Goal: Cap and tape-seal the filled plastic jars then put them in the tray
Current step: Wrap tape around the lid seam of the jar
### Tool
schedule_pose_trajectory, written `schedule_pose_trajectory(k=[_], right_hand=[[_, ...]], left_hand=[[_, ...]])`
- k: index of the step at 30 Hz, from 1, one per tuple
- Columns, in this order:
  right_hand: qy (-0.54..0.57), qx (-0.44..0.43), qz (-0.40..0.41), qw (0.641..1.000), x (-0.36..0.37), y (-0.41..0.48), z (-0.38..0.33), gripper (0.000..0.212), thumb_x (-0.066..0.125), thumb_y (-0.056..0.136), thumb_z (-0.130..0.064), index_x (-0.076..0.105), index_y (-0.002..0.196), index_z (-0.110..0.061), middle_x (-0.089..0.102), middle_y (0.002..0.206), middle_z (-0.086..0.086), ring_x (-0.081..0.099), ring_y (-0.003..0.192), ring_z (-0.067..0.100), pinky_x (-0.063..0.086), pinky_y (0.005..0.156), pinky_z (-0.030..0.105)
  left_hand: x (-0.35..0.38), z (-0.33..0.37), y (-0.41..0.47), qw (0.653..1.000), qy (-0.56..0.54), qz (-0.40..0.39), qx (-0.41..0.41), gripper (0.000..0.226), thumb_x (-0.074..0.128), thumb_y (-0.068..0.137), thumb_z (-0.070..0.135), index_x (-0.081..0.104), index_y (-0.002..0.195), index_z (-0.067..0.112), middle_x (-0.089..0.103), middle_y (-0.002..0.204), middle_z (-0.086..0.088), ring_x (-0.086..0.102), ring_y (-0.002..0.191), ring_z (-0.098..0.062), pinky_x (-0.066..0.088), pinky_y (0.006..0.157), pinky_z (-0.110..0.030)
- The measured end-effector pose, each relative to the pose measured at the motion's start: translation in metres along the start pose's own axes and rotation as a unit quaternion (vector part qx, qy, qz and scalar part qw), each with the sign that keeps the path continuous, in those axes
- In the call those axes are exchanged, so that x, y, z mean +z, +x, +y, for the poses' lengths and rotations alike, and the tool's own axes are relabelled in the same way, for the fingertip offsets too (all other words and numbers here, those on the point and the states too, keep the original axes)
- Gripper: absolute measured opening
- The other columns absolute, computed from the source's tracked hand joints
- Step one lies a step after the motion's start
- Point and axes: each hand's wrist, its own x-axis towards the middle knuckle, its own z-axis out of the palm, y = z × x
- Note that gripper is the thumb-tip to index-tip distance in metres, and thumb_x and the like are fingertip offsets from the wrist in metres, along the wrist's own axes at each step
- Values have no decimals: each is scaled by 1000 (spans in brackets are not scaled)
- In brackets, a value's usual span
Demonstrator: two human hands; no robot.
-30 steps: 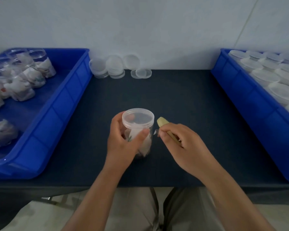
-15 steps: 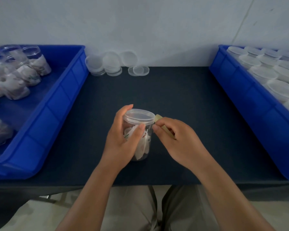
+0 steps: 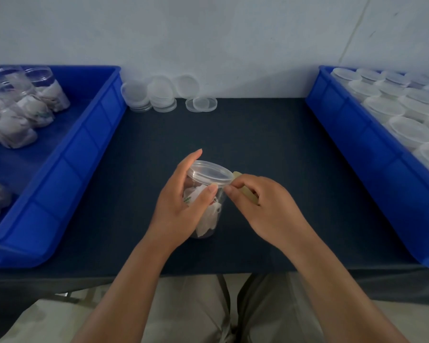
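At the middle of the table [image 3: 258,144], the left hand [image 3: 181,206] grips the capped jar [image 3: 213,215] (slightly tilted) while the right hand [image 3: 265,209] pinches tape [image 3: 237,175] beside the lid [image 3: 208,170]. The tape is probably best pressed flat across the seam, jar steady, to avoid wrinkles.

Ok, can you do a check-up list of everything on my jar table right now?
Surface: dark table.
Job's things: jar with lid on, held at the centre; yellowish tape beside the lid; spare lids at the back edge; left tray with filled jars; right tray with capped jars.
Clutter: nothing seen.
Hands: left hand grips the jar; right hand pinches the tape at the lid's rim.
Cables: nothing seen.
Surroundings: pale wall behind; the person's lap below the table.
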Motion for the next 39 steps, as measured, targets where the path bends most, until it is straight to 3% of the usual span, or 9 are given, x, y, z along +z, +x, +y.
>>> schedule_pose_trajectory(k=[4, 9, 15, 20, 24, 27, 30, 33, 39], right_hand=[[-4, 2, 1, 1000, 0, 2, 0, 33, 45, 101, -65, 68, 100, -41, 65, 82, -14, 62, 81, 5, 50, 66, 25], [25, 7, 5, 1000, -1, 1, -2, 27, 53, 104, -60, 68, 93, -40, 63, 76, -14, 61, 72, 7, 35, 57, 17], [25, 35, 6, 999, -2, 0, -7, 40, 51, 96, -74, 67, 88, -38, 59, 68, -10, 56, 64, 7, 39, 54, 25], [93, 97, -41, 990, -11, 0, -10, 68, 16, 103, -76, 73, 94, -40, 71, 88, -1, 66, 81, 7, 54, 67, 34], [92, 127, -65, 985, -14, -1, -16, 94, 1, 92, -88, 75, 100, -30, 74, 103, 4, 66, 86, 5, 57, 80, 34], [84, 108, -66, 988, -14, -1, -20, 84, 3, 96, -84, 75, 109, -42, 75, 99, -4, 65, 89, -2, 52, 80, 22], [56, 87, -77, 992, -15, -1, -19, 81, 2, 97, -83, 73, 115, -47, 75, 95, -7, 66, 90, -1, 51, 82, 23], [29, 44, -100, 994, -19, -3, -13, 73, 5, 100, -82, 67, 122, -51, 75, 106, -8, 67, 99, 4, 54, 85, 25], [-4, -14, -172, 985, -42, -3, 5, 50, 21, 96, -87, 48, 132, -66, 65, 105, -31, 62, 96, -8, 51, 74, 20]], left_hand=[[-2, 2, 1, 1000, 4, -5, 4, 62, 64, 89, 59, 40, 146, 66, 52, 135, 40, 58, 124, 10, 50, 87, -5], [-2, 3, 2, 1000, 2, -1, 18, 66, 81, 78, 63, 48, 134, 58, 64, 130, 25, 67, 118, -3, 55, 89, -26], [-3, 5, 10, 999, 26, -4, 35, 72, 87, 65, 76, 51, 121, 49, 69, 120, 23, 72, 106, -5, 57, 78, -19], [-3, 7, 10, 998, 45, 10, 42, 64, 84, 70, 76, 51, 118, 50, 68, 117, 29, 71, 102, 2, 55, 76, -11], [1, 8, 6, 998, 40, 38, 6, 74, 80, 64, 89, 51, 120, 49, 71, 113, 24, 73, 98, -1, 63, 74, -30], [2, 7, 4, 999, 26, 40, -15, 78, 78, 62, 91, 50, 122, 49, 72, 111, 21, 74, 97, -5, 64, 77, -40], [0, 10, 2, 999, 21, 37, -29, 71, 76, 68, 88, 52, 120, 48, 71, 110, 24, 74, 94, -2, 61, 70, -26], [-9, 10, 4, 999, -17, 20, -46, 54, 80, 73, 64, 57, 116, 42, 72, 106, 20, 74, 89, -3, 56, 66, -14], [-34, 18, 5, 993, -65, -60, -80, 47, 78, 78, 60, 64, 117, 36, 75, 103, 6, 77, 90, -15, 61, 71, -26]])
